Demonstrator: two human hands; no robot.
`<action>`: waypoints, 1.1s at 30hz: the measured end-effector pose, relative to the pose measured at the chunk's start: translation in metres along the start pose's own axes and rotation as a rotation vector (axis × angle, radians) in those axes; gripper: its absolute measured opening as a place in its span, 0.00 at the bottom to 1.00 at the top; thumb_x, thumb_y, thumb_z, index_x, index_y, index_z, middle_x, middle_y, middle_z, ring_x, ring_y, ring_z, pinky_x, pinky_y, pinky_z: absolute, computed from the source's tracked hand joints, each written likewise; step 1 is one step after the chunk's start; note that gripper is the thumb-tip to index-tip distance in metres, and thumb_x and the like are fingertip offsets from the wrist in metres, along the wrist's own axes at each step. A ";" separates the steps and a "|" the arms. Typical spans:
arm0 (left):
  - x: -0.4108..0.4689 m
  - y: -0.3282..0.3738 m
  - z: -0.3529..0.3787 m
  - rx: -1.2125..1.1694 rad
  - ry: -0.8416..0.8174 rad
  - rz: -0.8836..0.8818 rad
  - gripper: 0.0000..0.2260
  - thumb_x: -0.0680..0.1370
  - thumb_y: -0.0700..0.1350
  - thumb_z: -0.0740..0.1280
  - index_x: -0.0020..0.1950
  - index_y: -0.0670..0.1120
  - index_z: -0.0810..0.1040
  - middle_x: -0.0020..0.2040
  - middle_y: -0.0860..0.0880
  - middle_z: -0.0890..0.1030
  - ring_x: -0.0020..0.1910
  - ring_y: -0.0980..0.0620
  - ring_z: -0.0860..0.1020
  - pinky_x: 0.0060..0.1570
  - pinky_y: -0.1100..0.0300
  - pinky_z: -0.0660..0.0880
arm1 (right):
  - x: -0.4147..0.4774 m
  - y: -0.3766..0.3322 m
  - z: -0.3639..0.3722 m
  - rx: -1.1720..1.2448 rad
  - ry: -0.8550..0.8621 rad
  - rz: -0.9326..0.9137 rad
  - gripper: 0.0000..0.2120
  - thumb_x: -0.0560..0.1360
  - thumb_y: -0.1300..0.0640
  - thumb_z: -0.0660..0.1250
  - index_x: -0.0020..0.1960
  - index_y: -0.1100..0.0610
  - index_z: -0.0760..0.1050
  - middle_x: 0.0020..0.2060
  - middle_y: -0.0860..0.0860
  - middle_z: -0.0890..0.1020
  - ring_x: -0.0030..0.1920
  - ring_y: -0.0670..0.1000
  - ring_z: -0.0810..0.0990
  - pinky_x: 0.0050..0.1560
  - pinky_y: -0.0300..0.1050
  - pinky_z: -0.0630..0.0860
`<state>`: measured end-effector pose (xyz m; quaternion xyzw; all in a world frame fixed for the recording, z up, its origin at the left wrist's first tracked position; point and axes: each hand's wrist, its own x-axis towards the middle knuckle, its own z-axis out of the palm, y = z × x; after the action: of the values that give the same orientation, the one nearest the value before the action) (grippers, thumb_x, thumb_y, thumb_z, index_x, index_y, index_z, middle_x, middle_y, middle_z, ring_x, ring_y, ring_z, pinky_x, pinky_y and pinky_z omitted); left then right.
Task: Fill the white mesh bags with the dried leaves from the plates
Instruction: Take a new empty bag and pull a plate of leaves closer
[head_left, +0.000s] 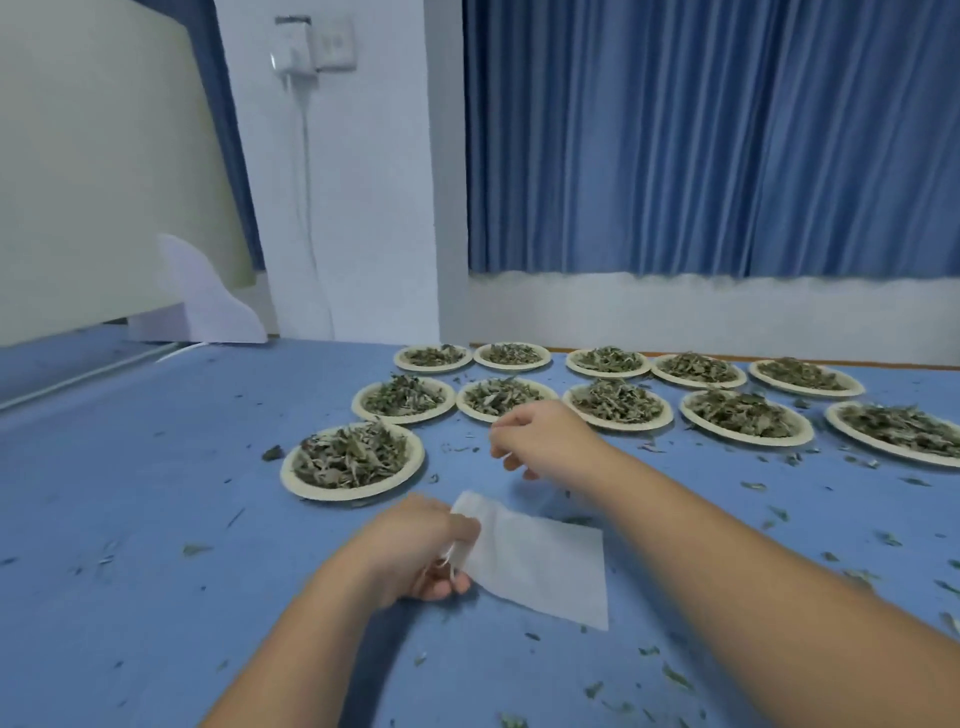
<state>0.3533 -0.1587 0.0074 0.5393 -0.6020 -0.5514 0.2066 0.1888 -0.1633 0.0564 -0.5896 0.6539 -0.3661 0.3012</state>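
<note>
The table (130, 493) wears a blue cloth cover, matt and smooth. On it the white mesh bag (545, 566) looks like thin, soft fabric — matt, faintly see-through. At eleven o'clock from it a plate (343, 493) shows a pale, dull rim, paper or pulp by its look, heaped with dried leaves (350, 454), curled and lustreless grey-green. At twelve o'clock hangs a pleated blue cloth curtain (701, 140); at ten, a glossy white plastic charger (295, 52) on a smooth painted wall (374, 208).
</note>
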 end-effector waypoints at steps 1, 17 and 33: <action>0.003 0.000 -0.005 -0.001 -0.002 -0.002 0.04 0.78 0.40 0.64 0.44 0.41 0.73 0.30 0.43 0.78 0.22 0.52 0.75 0.20 0.66 0.67 | 0.011 -0.008 0.010 -0.003 -0.030 0.044 0.09 0.75 0.59 0.65 0.50 0.63 0.80 0.46 0.56 0.84 0.40 0.52 0.81 0.37 0.43 0.76; 0.020 -0.003 -0.019 -0.057 -0.129 -0.019 0.13 0.78 0.37 0.59 0.60 0.33 0.73 0.41 0.37 0.79 0.26 0.50 0.81 0.25 0.63 0.78 | 0.108 -0.035 0.112 -0.179 -0.201 0.392 0.09 0.78 0.61 0.63 0.41 0.62 0.69 0.29 0.56 0.71 0.30 0.52 0.69 0.41 0.43 0.72; 0.016 -0.002 -0.018 -0.032 -0.062 0.010 0.04 0.78 0.40 0.62 0.47 0.40 0.74 0.26 0.46 0.77 0.22 0.52 0.76 0.21 0.65 0.70 | 0.066 0.007 -0.014 0.229 0.093 0.256 0.04 0.71 0.69 0.67 0.39 0.64 0.75 0.23 0.54 0.73 0.21 0.49 0.69 0.23 0.37 0.70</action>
<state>0.3645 -0.1802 0.0057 0.5154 -0.6019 -0.5766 0.1991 0.1653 -0.2268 0.0612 -0.4461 0.6909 -0.4236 0.3798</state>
